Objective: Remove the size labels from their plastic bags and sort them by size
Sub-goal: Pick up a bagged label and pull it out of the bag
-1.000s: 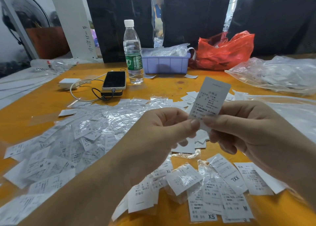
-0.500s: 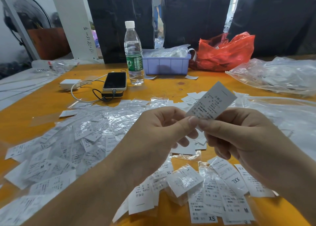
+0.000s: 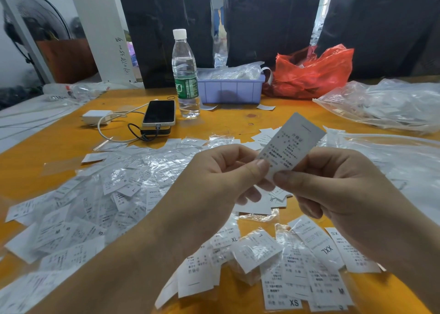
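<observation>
Both hands meet above the table (image 3: 59, 144), thumbs up. The left hand (image 3: 214, 182) and right hand (image 3: 333, 185) each pinch the lower end of one label (image 3: 291, 146) between thumb and fingers. The label stands nearly upright, long axis leaning up and to the right, print toward the camera. Bagged labels (image 3: 114, 194) lie heaped at left; loose labels (image 3: 316, 266) lie below the hands. Behind, a bin (image 3: 231, 91) holds clear bags beside a bottle (image 3: 185, 75).

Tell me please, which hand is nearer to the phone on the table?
Left. The left hand is just in front of the phone, slightly to its right; the right hand is farther right. Both pinch the label.
</observation>
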A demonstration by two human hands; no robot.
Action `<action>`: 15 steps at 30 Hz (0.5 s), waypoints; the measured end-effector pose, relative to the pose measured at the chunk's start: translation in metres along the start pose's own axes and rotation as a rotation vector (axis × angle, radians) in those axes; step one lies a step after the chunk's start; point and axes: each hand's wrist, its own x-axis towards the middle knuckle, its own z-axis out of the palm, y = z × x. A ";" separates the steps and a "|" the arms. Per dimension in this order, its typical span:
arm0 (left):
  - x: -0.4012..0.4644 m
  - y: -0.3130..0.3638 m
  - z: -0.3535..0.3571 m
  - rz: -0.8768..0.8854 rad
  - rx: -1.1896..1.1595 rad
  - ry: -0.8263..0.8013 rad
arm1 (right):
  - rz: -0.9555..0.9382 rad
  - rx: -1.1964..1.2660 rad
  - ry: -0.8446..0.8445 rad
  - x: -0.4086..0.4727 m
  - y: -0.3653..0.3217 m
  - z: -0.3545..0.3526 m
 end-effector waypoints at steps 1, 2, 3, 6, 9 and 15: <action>0.000 0.000 0.000 0.004 0.003 0.002 | 0.006 -0.002 -0.010 0.000 0.000 0.000; 0.000 0.000 0.000 0.009 0.015 0.002 | 0.016 -0.004 -0.027 0.001 0.000 -0.001; 0.000 -0.001 0.000 0.013 0.028 0.000 | 0.028 -0.001 -0.047 0.001 -0.001 -0.002; 0.000 -0.001 0.000 0.017 0.045 -0.010 | 0.045 0.007 -0.062 0.002 -0.001 -0.003; 0.000 0.001 0.000 0.016 0.045 -0.019 | 0.036 -0.003 -0.018 0.002 0.001 -0.003; 0.000 0.002 -0.002 -0.008 0.020 0.014 | 0.024 0.032 0.072 0.001 0.003 -0.003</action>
